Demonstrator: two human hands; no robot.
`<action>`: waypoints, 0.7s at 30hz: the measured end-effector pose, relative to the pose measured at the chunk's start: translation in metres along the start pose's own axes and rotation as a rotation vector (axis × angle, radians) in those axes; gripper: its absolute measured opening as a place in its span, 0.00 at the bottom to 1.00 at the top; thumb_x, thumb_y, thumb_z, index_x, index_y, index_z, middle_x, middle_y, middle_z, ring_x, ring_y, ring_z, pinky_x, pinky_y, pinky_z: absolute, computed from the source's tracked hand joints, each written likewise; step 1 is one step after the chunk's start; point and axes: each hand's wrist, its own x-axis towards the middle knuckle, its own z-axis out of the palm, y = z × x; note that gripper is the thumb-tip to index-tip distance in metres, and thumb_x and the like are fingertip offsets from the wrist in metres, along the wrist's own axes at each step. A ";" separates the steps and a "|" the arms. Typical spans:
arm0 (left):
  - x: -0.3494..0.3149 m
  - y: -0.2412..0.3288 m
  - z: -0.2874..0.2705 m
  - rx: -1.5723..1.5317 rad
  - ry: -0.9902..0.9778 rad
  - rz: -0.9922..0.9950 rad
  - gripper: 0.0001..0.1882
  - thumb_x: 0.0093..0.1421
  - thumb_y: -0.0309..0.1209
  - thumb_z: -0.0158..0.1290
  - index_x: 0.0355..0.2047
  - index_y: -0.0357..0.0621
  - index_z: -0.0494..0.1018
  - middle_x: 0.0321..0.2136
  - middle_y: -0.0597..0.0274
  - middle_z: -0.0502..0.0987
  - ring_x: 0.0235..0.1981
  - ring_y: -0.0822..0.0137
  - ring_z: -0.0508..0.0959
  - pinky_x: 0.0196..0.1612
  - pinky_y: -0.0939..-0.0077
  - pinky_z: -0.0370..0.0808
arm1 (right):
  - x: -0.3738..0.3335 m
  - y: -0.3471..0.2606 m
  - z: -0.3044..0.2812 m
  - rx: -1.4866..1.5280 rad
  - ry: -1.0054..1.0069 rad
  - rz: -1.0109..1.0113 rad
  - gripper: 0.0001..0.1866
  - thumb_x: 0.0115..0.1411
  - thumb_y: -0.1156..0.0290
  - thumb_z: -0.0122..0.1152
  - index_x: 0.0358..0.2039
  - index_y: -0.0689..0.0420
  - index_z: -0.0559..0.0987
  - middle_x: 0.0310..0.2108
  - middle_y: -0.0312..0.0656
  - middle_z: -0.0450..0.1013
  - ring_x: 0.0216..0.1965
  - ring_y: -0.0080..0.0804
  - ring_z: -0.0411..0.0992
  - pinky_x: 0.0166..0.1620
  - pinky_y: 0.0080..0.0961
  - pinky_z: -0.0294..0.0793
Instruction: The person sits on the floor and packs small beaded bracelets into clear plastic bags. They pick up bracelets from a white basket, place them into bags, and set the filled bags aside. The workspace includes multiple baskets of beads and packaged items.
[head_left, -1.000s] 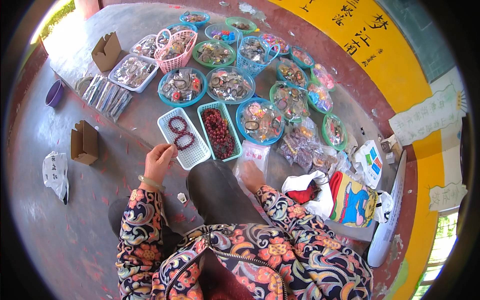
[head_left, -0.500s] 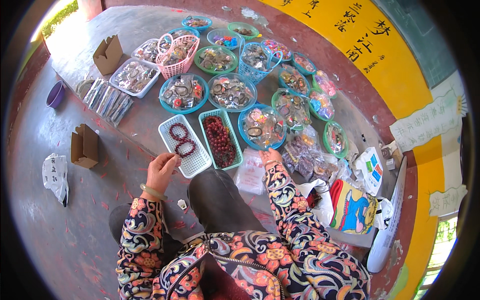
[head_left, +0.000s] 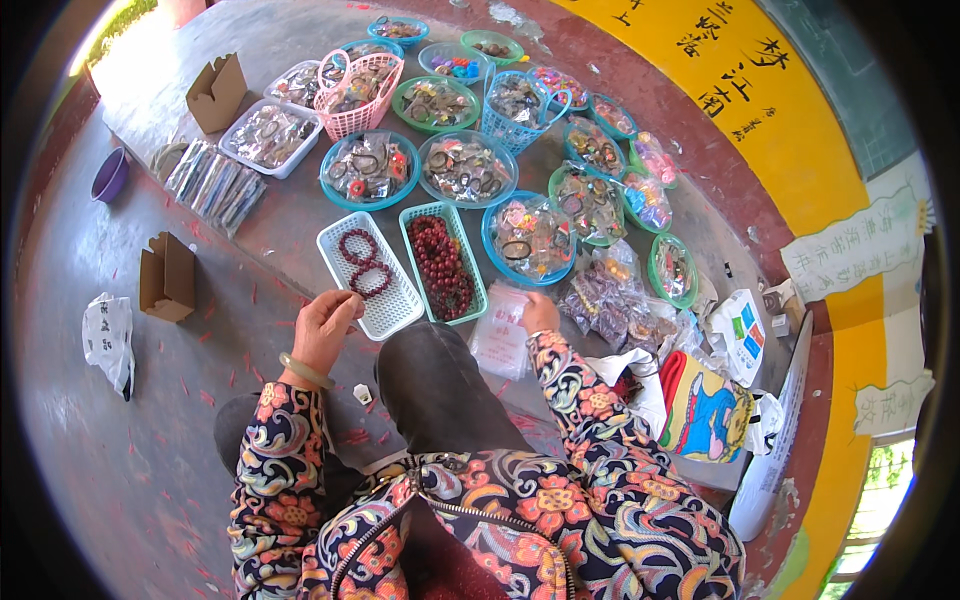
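Note:
My left hand [head_left: 322, 330], with a pale bangle [head_left: 307, 371] at the wrist, is closed in a pinch beside the near end of a white slotted basket [head_left: 402, 318]. What the pinch holds, if anything, is hidden. Two dark red bead bracelets [head_left: 373, 279] lie in that basket. Next to it, a pale green basket [head_left: 479, 304] holds a heap of dark red beaded bracelets [head_left: 440, 265]. My right hand [head_left: 541, 313] has its fingers curled at the upper right edge of a stack of clear plastic bags [head_left: 500, 338], gripping a bag there.
Beyond the baskets stand several round basins of bagged trinkets, among them a blue basin [head_left: 486, 240]. A pink handled basket [head_left: 340, 124] is farther back. Bags of dark beads [head_left: 607, 300] lie to the right. Cardboard boxes [head_left: 167, 280] and a purple bucket [head_left: 109, 174] are left.
The fingers of my right hand have drawn in from lying stretched over the bags to curling at their edge. My left hand stays pinched by the white basket. The view has shifted slightly.

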 end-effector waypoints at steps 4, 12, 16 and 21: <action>0.001 -0.001 0.001 0.015 0.000 0.010 0.13 0.59 0.32 0.47 0.36 0.33 0.72 0.29 0.60 0.76 0.30 0.72 0.76 0.31 0.81 0.73 | -0.020 -0.011 0.003 -0.063 0.118 -0.351 0.11 0.49 0.68 0.49 0.32 0.51 0.78 0.33 0.45 0.73 0.37 0.45 0.70 0.42 0.35 0.69; 0.002 -0.002 0.003 0.060 0.006 0.016 0.12 0.59 0.32 0.46 0.36 0.34 0.72 0.28 0.60 0.76 0.30 0.72 0.76 0.31 0.81 0.73 | -0.014 -0.026 0.005 -0.216 -0.393 -0.249 0.13 0.54 0.63 0.46 0.36 0.52 0.75 0.34 0.48 0.72 0.40 0.45 0.70 0.43 0.38 0.69; 0.002 -0.002 0.005 0.060 -0.003 0.020 0.12 0.59 0.32 0.47 0.36 0.34 0.72 0.28 0.61 0.76 0.30 0.73 0.76 0.31 0.81 0.73 | -0.007 -0.027 0.007 -0.221 -0.304 -0.202 0.16 0.51 0.65 0.52 0.41 0.52 0.71 0.37 0.47 0.71 0.41 0.45 0.69 0.44 0.39 0.68; 0.000 -0.002 0.005 0.098 0.002 0.024 0.12 0.59 0.32 0.47 0.35 0.34 0.71 0.28 0.61 0.76 0.29 0.73 0.76 0.30 0.82 0.73 | -0.006 -0.042 -0.003 -0.323 -0.421 -0.160 0.22 0.46 0.61 0.61 0.42 0.50 0.70 0.39 0.46 0.68 0.45 0.45 0.65 0.46 0.40 0.66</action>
